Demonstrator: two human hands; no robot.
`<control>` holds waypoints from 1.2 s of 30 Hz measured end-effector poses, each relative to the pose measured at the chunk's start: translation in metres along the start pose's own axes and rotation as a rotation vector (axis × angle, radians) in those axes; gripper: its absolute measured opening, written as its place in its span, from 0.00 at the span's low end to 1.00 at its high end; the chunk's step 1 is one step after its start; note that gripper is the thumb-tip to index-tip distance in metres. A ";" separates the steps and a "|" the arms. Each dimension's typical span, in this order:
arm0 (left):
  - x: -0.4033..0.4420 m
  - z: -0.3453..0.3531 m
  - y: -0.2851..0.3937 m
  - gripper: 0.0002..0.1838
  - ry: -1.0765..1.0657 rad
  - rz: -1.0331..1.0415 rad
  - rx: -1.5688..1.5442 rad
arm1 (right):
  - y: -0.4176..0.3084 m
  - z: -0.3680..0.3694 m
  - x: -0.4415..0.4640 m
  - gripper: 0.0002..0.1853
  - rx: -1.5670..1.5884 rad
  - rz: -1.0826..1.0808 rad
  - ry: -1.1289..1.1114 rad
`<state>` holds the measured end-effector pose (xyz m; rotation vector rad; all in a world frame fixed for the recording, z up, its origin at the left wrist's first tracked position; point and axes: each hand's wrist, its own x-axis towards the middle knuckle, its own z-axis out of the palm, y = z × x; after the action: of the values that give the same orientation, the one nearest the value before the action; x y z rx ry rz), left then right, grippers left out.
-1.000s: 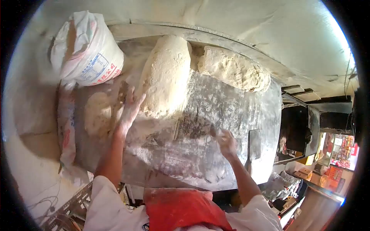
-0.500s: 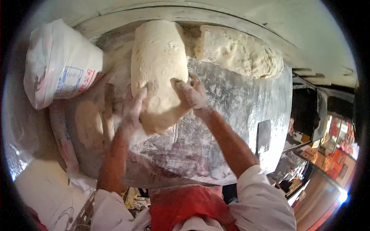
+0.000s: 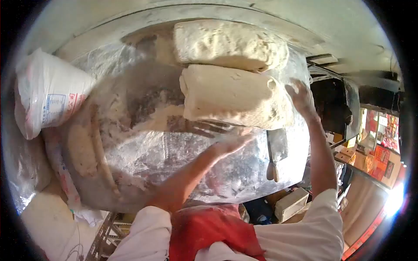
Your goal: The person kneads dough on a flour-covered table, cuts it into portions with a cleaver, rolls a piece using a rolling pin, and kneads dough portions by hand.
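A thick slab of pale dough [image 3: 230, 95] lies crosswise on the floured metal table [image 3: 139, 161], just in front of a second, lumpy dough slab [image 3: 226, 43] at the back. My left hand [image 3: 233, 143] is at the front edge of the nearer slab, fingers stretched out and pointing right, holding nothing. At the slab's right end is my right hand [image 3: 300, 98], its fingers apart and slightly blurred. Whether either hand touches the dough is hard to tell.
A white sack [image 3: 56, 93] with printed labels stands at the left. A flatter dough piece [image 3: 80, 150] and a long wooden stick [image 3: 102, 156] lie at the left. A flat scraper [image 3: 277, 145] with a handle rests near the right front edge.
The nearer dough slab has turned from lengthwise to crosswise and moved right, beside the back slab. Both hands have left its sides and shifted right.
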<state>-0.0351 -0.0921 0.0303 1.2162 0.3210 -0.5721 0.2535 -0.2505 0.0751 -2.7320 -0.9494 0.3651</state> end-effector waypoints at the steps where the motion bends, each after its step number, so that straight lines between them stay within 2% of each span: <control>1: 0.003 -0.008 -0.008 0.40 0.006 -0.029 0.363 | 0.015 -0.007 -0.029 0.29 -0.130 0.039 0.060; 3: -0.042 -0.010 0.012 0.33 0.149 -0.097 0.482 | 0.106 0.038 -0.090 0.26 0.272 0.031 0.070; 5: -0.071 -0.020 -0.022 0.29 0.281 -0.054 0.455 | 0.121 0.046 -0.162 0.24 0.428 0.319 -0.119; 7: -0.119 -0.032 -0.063 0.24 0.436 0.051 0.265 | 0.111 0.061 -0.235 0.30 -0.048 0.176 -0.260; 9: -0.166 -0.042 -0.118 0.22 0.650 0.117 0.200 | 0.115 0.110 -0.302 0.38 0.159 0.189 -0.021; 11: -0.210 -0.062 -0.193 0.21 0.891 0.262 0.094 | 0.053 0.094 -0.320 0.41 0.297 0.454 -0.126; 13: -0.259 -0.071 -0.231 0.22 1.127 0.275 0.141 | 0.042 0.097 -0.324 0.46 0.199 0.347 -0.144; 15: -0.312 -0.087 -0.257 0.28 1.286 0.073 0.919 | 0.022 0.080 -0.317 0.44 0.232 0.306 -0.186; 16: -0.319 -0.077 -0.240 0.28 1.293 0.079 0.923 | 0.024 0.081 -0.318 0.44 0.236 0.300 -0.178; 18: -0.343 -0.058 -0.210 0.34 1.495 -0.302 1.111 | 0.024 0.087 -0.318 0.42 0.124 0.322 -0.267; 19: -0.352 -0.075 -0.236 0.34 1.516 -0.310 1.106 | 0.022 0.088 -0.323 0.42 0.126 0.301 -0.267; 21: -0.375 -0.125 -0.311 0.37 1.463 -0.284 1.090 | 0.018 0.093 -0.342 0.40 0.179 0.296 -0.077; 22: -0.368 -0.106 -0.266 0.39 1.431 -0.480 1.071 | 0.010 0.089 -0.354 0.36 0.158 0.334 -0.059; 25: -0.373 -0.119 -0.268 0.42 1.478 -0.541 1.068 | -0.015 0.085 -0.390 0.31 0.293 0.402 -0.098; 27: -0.379 -0.130 -0.274 0.42 1.473 -0.486 1.020 | -0.053 0.082 -0.407 0.28 0.349 0.333 -0.208; 28: -0.381 -0.139 -0.275 0.43 1.459 -0.423 0.989 | -0.074 0.083 -0.411 0.26 0.285 0.294 -0.347; 29: -0.382 -0.149 -0.275 0.44 1.446 -0.359 0.960 | -0.083 0.104 -0.420 0.25 0.347 0.112 -0.354; 30: -0.379 -0.156 -0.274 0.44 1.448 -0.350 0.954 | -0.117 0.107 -0.421 0.23 0.119 -0.022 -0.401; 31: -0.373 -0.157 -0.272 0.45 1.460 -0.316 0.866 | -0.150 0.105 -0.419 0.23 0.252 -0.250 -0.384; 33: -0.379 -0.162 -0.280 0.47 1.479 -0.286 0.782 | -0.197 0.147 -0.419 0.25 0.147 -0.341 -0.610; 35: -0.394 -0.165 -0.304 0.48 1.354 -0.115 0.355 | -0.264 0.149 -0.410 0.26 0.100 -0.420 -0.798; 36: -0.406 -0.160 -0.315 0.48 1.374 -0.082 0.564 | -0.285 0.152 -0.408 0.26 0.094 -0.448 -0.805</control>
<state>-0.5365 0.0838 -0.0572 2.0233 1.4290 0.2362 -0.2658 -0.2702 0.0796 -2.1686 -1.6163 1.4151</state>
